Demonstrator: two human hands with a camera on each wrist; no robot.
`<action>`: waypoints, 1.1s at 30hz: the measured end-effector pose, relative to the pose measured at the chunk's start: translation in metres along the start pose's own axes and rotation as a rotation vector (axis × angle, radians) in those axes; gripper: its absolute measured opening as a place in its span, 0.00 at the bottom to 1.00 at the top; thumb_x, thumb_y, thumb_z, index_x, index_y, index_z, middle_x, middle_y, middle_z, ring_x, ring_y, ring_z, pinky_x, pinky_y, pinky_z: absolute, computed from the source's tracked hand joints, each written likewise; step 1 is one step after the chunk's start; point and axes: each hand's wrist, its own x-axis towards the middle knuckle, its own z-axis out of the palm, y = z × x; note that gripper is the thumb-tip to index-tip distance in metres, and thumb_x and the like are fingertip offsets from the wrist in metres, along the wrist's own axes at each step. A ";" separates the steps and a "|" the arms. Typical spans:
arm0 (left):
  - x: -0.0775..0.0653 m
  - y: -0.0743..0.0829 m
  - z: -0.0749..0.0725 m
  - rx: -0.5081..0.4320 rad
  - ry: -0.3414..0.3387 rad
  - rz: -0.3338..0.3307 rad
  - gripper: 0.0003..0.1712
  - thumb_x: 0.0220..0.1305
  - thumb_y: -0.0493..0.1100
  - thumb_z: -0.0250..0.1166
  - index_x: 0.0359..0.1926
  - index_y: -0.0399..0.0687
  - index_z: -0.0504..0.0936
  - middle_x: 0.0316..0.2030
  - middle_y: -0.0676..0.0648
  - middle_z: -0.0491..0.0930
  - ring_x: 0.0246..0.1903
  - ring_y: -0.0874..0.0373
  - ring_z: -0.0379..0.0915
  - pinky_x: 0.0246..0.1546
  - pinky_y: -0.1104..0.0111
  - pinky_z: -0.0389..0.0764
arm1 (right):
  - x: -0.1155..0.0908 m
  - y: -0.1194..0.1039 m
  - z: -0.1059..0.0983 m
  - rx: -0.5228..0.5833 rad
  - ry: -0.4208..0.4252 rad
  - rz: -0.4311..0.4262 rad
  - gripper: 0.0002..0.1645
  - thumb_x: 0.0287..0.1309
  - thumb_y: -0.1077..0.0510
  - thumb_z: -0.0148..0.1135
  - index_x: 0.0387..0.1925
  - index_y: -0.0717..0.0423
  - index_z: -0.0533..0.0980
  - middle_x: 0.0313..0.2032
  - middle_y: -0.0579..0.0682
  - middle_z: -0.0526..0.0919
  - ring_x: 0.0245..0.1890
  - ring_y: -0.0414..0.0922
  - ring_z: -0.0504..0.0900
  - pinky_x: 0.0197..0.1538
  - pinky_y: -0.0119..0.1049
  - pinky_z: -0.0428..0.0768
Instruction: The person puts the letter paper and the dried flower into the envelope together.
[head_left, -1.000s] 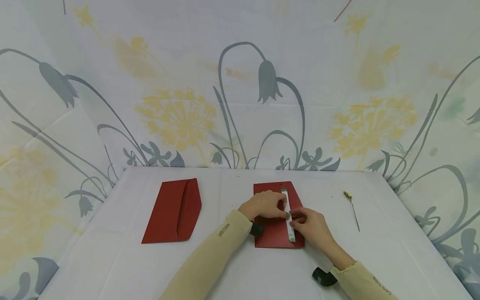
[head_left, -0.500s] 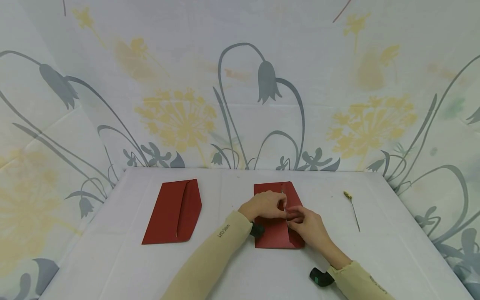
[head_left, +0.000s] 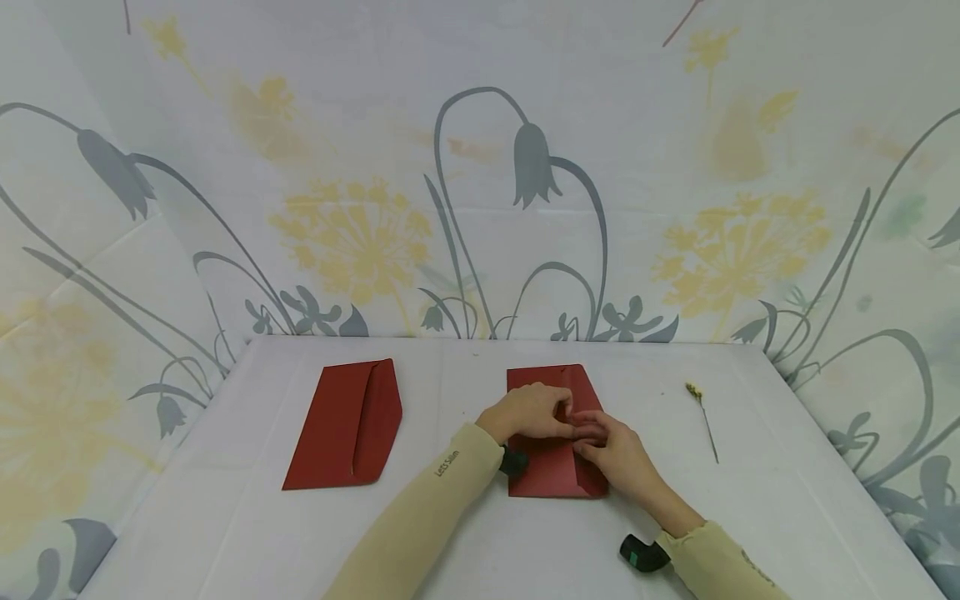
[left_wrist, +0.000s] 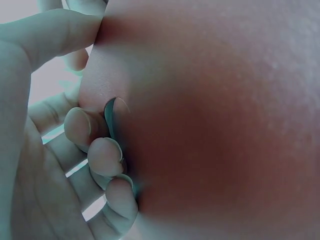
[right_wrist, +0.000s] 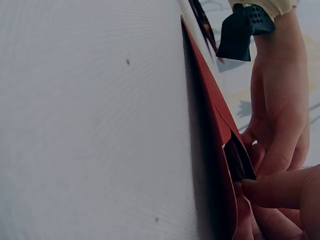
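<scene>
A red envelope [head_left: 542, 475] lies on the white table with its pointed flap unfolded to the right. My left hand [head_left: 525, 411] grips it near the opening; in the left wrist view the thumb is on the red paper [left_wrist: 210, 130] and the fingers curl at its edge. Opposite, my right hand [head_left: 621, 457] has its fingertips at the same opening, close to the left fingertips. The right wrist view shows the pocket mouth gaping slightly, with the right thumb [right_wrist: 280, 189] and a finger pinching its edge. Fingers hide part of the opening, and no white strip shows.
Another red envelope [head_left: 322, 437] lies at the left, flap unfolded to the right. A thin-stemmed yellow flower [head_left: 708, 422] lies to the right. Black wrist cameras sit beside both wrists. A flower-patterned cloth [head_left: 480, 242] hangs behind the table.
The white strip, held over the opening a second ago, has slid leftward into the envelope and out of sight. My right hand has moved slightly left with it; the left hand has barely moved.
</scene>
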 end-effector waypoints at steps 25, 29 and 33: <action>0.004 -0.003 0.008 -0.017 -0.021 -0.038 0.13 0.62 0.55 0.68 0.34 0.59 0.73 0.24 0.56 0.72 0.25 0.64 0.68 0.25 0.71 0.67 | -0.006 0.011 -0.041 0.097 0.003 0.026 0.26 0.65 0.67 0.61 0.63 0.67 0.69 0.52 0.63 0.82 0.50 0.53 0.84 0.44 0.30 0.80; 0.005 -0.004 0.010 -0.024 -0.031 -0.041 0.13 0.62 0.56 0.68 0.34 0.60 0.73 0.25 0.57 0.72 0.26 0.65 0.68 0.26 0.71 0.67 | -0.010 0.016 -0.059 0.072 0.065 0.036 0.27 0.64 0.66 0.63 0.63 0.69 0.68 0.52 0.66 0.82 0.48 0.45 0.85 0.43 0.28 0.80; 0.006 -0.004 0.010 -0.028 -0.039 -0.044 0.13 0.62 0.57 0.68 0.34 0.60 0.73 0.25 0.57 0.73 0.26 0.65 0.68 0.27 0.71 0.67 | -0.014 0.022 -0.080 0.019 0.129 0.037 0.28 0.65 0.65 0.63 0.63 0.70 0.68 0.52 0.68 0.81 0.43 0.31 0.83 0.42 0.26 0.80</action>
